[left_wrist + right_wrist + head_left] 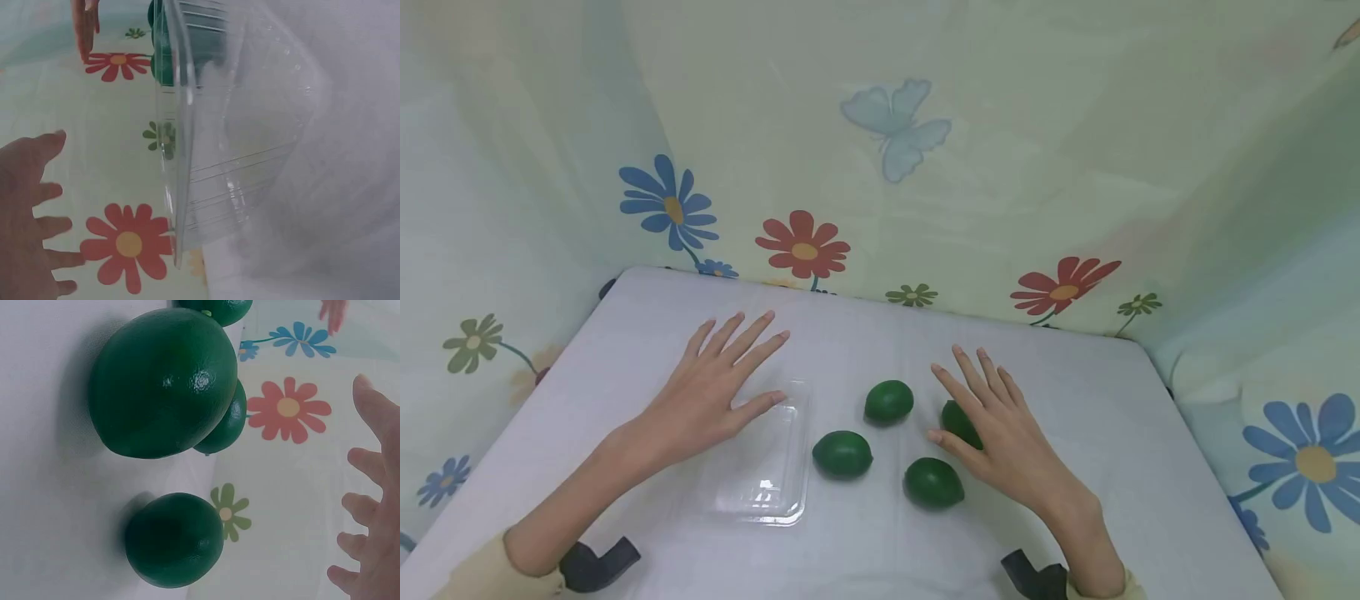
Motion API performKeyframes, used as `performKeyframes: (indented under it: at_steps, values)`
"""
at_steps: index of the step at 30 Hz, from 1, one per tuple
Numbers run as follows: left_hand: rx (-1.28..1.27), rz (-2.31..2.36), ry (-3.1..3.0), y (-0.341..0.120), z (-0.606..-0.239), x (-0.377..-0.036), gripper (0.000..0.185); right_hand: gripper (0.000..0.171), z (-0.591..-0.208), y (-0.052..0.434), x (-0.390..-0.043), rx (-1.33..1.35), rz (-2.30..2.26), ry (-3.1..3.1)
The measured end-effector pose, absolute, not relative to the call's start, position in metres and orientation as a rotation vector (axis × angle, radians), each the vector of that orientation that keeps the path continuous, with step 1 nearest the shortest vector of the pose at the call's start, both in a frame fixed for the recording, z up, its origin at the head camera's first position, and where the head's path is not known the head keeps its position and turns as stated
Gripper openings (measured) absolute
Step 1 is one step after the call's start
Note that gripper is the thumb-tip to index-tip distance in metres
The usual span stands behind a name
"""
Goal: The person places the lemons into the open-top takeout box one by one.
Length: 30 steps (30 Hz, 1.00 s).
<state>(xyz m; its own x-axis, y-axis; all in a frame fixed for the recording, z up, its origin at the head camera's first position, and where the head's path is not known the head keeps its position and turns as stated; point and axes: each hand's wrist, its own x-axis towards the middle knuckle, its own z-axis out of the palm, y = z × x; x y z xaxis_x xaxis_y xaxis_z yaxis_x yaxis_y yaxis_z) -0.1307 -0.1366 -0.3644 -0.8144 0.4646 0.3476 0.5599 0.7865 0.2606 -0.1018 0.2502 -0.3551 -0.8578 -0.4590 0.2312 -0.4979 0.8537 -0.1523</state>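
Note:
My left hand [703, 400] hovers with spread fingers over a clear plastic container [767, 479], hiding part of it. The left wrist view shows the container [250, 125] from the side, apart from the hand [25, 212]. To its right lie several dark green limes: one lime [842, 455] nearest the container, another lime [889, 402] farther back, and a third lime [933, 482] toward the front. My right hand [1007, 429], fingers spread, is above one more lime [960, 425] and partly covers it. Neither hand holds anything.
A white cloth covers the table [865, 558]. Behind and at both sides hangs a curtain [985, 192] printed with flowers and a butterfly. Dark straps with camera mounts [598, 567] sit on both wrists.

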Motion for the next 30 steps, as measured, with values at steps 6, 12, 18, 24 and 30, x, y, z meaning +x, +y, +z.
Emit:
performKeyframes:
  at_steps: [6,12,18,24,30]
  values:
    - [-0.527,-0.717,-2.821,-0.147,-0.370,-0.123,0.072,0.084,-0.355,0.250,-0.101,0.734,0.304,-2.857]
    - [-0.264,-1.165,-2.939,-0.161,-0.380,-0.118,0.070,0.085,-0.355,0.253,-0.100,0.733,0.312,-2.838]
    - [-0.103,-1.660,-3.018,-0.175,-0.392,-0.110,0.068,0.085,-0.357,0.255,-0.099,0.748,0.311,-2.828]
    - [0.018,-1.956,-3.005,-0.184,-0.398,-0.107,0.056,0.086,-0.358,0.256,-0.098,0.737,0.302,-2.839]
    - [0.007,-2.119,-2.945,-0.187,-0.403,-0.105,0.045,0.086,-0.358,0.256,-0.099,0.725,0.312,-2.865]
